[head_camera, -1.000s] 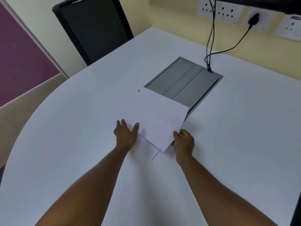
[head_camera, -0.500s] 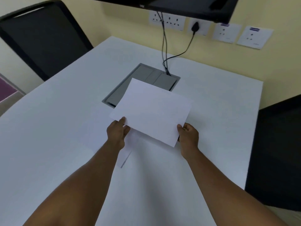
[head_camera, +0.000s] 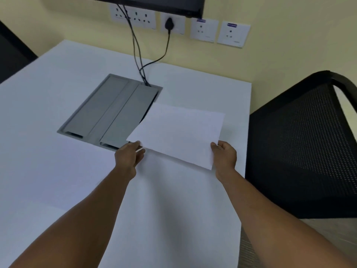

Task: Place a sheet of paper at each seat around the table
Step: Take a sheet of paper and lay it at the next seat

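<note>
A white sheet of paper [head_camera: 179, 132] hangs slightly above the white table [head_camera: 58, 105], held by its near edge. My left hand [head_camera: 128, 158] pinches its near left corner. My right hand [head_camera: 225, 156] grips its near right corner. The sheet covers the right front corner of the grey cable box. It sits toward the table's right side, close to the black mesh chair [head_camera: 301, 144]. Other white sheets [head_camera: 73, 169] lie flat on the table to the left of my left forearm, faint against the surface.
A grey cable box [head_camera: 108, 111] is set into the table, with black cables [head_camera: 139, 57] running up to wall sockets [head_camera: 173, 24]. A dark screen edge [head_camera: 154, 4] hangs above. Another black chair [head_camera: 11, 55] shows at far left. The table's right edge runs beside the mesh chair.
The sheet was lifted off the stack and carried to the right, toward the mesh chair. My left hand went from flat on the stack to pinching the sheet. My view swung right.
</note>
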`<state>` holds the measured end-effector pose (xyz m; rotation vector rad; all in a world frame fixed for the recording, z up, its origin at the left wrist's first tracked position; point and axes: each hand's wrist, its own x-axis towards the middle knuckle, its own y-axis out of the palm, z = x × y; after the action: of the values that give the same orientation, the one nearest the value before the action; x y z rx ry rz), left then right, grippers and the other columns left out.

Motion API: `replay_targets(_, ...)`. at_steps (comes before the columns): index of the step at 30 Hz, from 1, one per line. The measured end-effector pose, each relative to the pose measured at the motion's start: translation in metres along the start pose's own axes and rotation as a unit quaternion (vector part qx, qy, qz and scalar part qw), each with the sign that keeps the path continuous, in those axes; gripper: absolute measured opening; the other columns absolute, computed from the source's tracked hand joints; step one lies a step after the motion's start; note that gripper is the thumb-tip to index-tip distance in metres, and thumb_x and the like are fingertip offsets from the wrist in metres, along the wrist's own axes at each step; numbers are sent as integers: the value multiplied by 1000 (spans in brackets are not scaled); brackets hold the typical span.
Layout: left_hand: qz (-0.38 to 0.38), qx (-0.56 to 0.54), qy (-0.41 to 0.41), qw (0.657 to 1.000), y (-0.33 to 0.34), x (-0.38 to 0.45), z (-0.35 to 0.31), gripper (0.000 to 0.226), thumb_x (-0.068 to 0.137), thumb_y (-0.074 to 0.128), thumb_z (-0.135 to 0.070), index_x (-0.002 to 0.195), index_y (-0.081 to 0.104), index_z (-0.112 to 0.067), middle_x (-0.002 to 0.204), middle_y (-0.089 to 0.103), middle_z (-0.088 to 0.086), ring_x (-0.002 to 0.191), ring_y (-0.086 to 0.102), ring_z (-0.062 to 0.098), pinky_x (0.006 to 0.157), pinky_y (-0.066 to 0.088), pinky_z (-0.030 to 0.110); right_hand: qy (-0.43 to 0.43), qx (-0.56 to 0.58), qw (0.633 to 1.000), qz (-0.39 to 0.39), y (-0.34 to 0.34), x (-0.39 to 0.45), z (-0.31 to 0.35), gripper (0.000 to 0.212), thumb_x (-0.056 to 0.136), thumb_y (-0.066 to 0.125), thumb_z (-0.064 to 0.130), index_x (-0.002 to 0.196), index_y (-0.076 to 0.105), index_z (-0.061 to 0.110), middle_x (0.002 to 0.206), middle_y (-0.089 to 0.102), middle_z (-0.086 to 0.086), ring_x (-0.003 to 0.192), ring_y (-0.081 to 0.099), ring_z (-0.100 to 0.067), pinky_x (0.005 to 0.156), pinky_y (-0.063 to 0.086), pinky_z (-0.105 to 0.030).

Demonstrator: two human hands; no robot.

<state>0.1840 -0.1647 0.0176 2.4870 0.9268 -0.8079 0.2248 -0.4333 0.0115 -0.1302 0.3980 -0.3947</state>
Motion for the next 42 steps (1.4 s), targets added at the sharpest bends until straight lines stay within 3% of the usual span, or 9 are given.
replay_targets(4, 27, 52, 1, 998, 25, 4, 17, 9, 86, 73, -12, 85, 67, -5, 83, 69, 7, 70, 67, 15, 65, 58, 21, 24, -3, 999, -33, -22, 30, -3, 9, 93, 65, 18, 85, 68, 17, 79, 64, 7, 74, 59, -14, 68, 50, -24)
replay_targets(8, 36, 84, -2, 996, 47, 8, 38, 14, 84, 75, -12, 76, 65, -6, 82, 69, 9, 69, 66, 18, 68, 56, 26, 58, 0, 996, -61, -38, 50, -16, 8, 95, 63, 16, 98, 70, 12, 82, 63, 3, 81, 58, -16, 76, 53, -30)
replay_targets(11, 23, 102, -7, 994, 55, 10, 50, 15, 84, 74, -11, 73, 66, -6, 77, 68, 11, 62, 66, 19, 65, 56, 28, 94, -9, 993, -68, -44, 60, -27, 19, 96, 60, 13, 113, 70, 12, 101, 65, 1, 92, 59, -19, 83, 53, -34)
replay_targets(15, 12, 113, -20, 993, 58, 16, 56, 11, 85, 73, -9, 77, 68, -4, 78, 71, 12, 62, 69, 20, 59, 57, 26, 109, -26, 990, -81, -43, 72, -34, 18, 95, 60, 11, 108, 72, 11, 109, 68, -5, 95, 63, -23, 85, 56, -36)
replay_targets(18, 2, 122, -22, 992, 59, 22, 55, 10, 85, 73, -9, 78, 68, -4, 79, 72, 12, 64, 71, 22, 52, 56, 24, 96, -71, 989, -88, -42, 76, -34, 11, 91, 64, 11, 97, 74, 8, 98, 70, -6, 86, 63, -23, 79, 58, -38)
replay_targets(24, -21, 173, -4, 985, 61, 28, 55, 14, 84, 76, -14, 75, 69, -5, 79, 74, 11, 66, 71, 24, 69, 58, 32, 65, -155, 980, -103, -42, 73, -33, 19, 89, 66, 14, 70, 64, 13, 69, 60, 1, 72, 62, -23, 65, 56, -33)
replay_targets(29, -40, 191, -5, 981, 63, 28, 57, 15, 82, 78, -15, 73, 69, -6, 75, 74, 9, 58, 69, 22, 77, 60, 35, 60, -184, 976, -103, -42, 73, -34, 8, 88, 68, 18, 81, 68, 13, 83, 67, -2, 74, 64, -24, 63, 55, -32)
replay_targets(34, -53, 161, -23, 985, 63, 23, 54, 18, 79, 81, -13, 73, 69, -2, 73, 72, 11, 55, 67, 22, 61, 60, 28, 53, -212, 970, -110, -41, 71, -36, 6, 88, 66, 16, 83, 67, 13, 79, 64, 0, 70, 61, -21, 57, 52, -29)
replay_targets(42, -68, 191, -4, 979, 62, 22, 59, 23, 79, 81, -20, 64, 69, -8, 64, 72, 5, 52, 68, 16, 71, 59, 29, 55, -178, 975, -121, -41, 65, -36, 13, 84, 61, 10, 72, 60, 14, 68, 60, 3, 56, 56, -16, 51, 49, -25)
